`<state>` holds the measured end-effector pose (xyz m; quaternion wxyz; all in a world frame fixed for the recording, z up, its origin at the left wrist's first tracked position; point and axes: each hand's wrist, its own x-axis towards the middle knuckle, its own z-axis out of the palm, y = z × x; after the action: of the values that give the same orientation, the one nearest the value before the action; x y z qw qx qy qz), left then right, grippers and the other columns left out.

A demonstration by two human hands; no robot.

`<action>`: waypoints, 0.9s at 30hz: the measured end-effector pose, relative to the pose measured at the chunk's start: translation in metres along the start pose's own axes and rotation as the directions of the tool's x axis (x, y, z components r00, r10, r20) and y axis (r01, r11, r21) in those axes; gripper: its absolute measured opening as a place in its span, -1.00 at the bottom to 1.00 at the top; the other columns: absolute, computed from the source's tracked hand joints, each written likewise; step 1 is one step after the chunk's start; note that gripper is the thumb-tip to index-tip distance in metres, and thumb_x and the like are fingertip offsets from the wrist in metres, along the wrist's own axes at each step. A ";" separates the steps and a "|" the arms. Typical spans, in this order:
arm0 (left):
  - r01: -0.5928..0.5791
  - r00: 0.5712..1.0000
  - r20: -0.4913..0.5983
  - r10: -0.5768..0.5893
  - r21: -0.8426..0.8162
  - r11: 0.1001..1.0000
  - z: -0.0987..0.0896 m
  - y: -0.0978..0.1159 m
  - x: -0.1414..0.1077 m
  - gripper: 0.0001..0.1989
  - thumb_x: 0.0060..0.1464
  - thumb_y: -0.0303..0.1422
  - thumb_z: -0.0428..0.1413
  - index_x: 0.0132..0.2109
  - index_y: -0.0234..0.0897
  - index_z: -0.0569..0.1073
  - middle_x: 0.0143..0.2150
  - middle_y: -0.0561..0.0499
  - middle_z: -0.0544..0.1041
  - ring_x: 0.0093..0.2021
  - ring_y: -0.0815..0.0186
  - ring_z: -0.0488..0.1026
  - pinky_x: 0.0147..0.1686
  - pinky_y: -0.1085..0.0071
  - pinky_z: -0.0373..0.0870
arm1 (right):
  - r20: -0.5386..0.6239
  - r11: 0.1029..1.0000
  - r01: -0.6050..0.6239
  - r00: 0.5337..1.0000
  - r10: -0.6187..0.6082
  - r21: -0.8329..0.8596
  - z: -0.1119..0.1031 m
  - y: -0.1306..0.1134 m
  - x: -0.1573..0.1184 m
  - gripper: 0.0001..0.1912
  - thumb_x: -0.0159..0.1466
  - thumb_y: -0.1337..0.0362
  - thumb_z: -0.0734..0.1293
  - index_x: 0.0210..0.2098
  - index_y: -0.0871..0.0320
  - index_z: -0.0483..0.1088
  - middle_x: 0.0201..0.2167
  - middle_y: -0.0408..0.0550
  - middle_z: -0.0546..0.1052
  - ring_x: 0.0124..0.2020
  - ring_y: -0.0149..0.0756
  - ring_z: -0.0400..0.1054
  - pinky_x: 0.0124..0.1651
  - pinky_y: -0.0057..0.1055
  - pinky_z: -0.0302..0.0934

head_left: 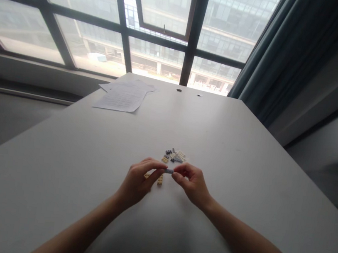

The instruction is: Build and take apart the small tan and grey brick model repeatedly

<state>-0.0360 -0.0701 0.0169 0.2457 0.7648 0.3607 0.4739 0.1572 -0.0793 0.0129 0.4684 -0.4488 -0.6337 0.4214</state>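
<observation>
Between my two hands is a small grey building brick (168,171), pinched at its ends above the table. My left hand (142,178) is closed, thumb and forefinger on the brick's left end. At the right end, my right hand (190,183) grips it with thumb and fingertips. Tan studded bricks (160,179) lie under and beside my left fingers, partly hidden by them. Just beyond my hands sits a loose pile of small bricks (177,157) in white, grey, black and tan.
The white table (231,152) stretches away to a large window. Printed paper sheets (123,96) lie at its far left. Two round holes, one of them a dark cable hole (179,90), are near the far edge. A blue-grey curtain (269,61) hangs at the right.
</observation>
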 end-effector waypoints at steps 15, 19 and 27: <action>0.192 0.981 0.007 -0.193 -0.153 0.969 0.004 0.002 0.001 -0.84 0.04 -0.29 0.19 -0.36 -0.30 0.47 -0.46 0.04 0.53 -0.43 0.36 0.47 -0.39 0.45 0.40 | 0.068 0.953 0.246 0.969 -0.238 -0.178 0.008 -0.002 -0.011 -0.66 0.09 0.18 0.45 -0.15 0.06 0.41 -0.32 -0.09 0.47 -0.33 -0.31 0.32 -0.25 -0.35 0.23; 0.193 0.981 0.007 -0.193 -0.097 0.976 0.001 0.000 0.000 -0.80 0.07 -0.25 0.16 -0.38 -0.30 0.47 -0.48 0.05 0.53 -0.46 0.37 0.46 -0.42 0.47 0.38 | 0.122 0.990 0.143 0.982 -0.144 0.021 0.007 0.000 -0.007 -0.67 0.08 0.15 0.45 -0.16 0.07 0.45 -0.29 -0.08 0.45 -0.33 -0.32 0.30 -0.24 -0.35 0.22; 0.011 0.992 0.118 -0.045 0.277 0.961 -0.011 -0.008 0.003 -0.83 0.11 -0.26 0.11 -0.19 -0.22 0.49 -0.20 -0.04 0.56 -0.14 0.21 0.42 -0.09 0.24 0.33 | 0.190 0.957 -0.162 0.975 0.118 0.239 -0.008 0.018 0.009 -0.72 0.10 0.17 0.38 -0.21 0.15 0.46 -0.32 -0.08 0.48 -0.34 -0.34 0.31 -0.25 -0.38 0.20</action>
<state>-0.0471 -0.0625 0.0176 0.1653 0.8141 0.4182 0.3675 0.1666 -0.0657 -0.0013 0.4337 -0.3907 -0.5796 0.5687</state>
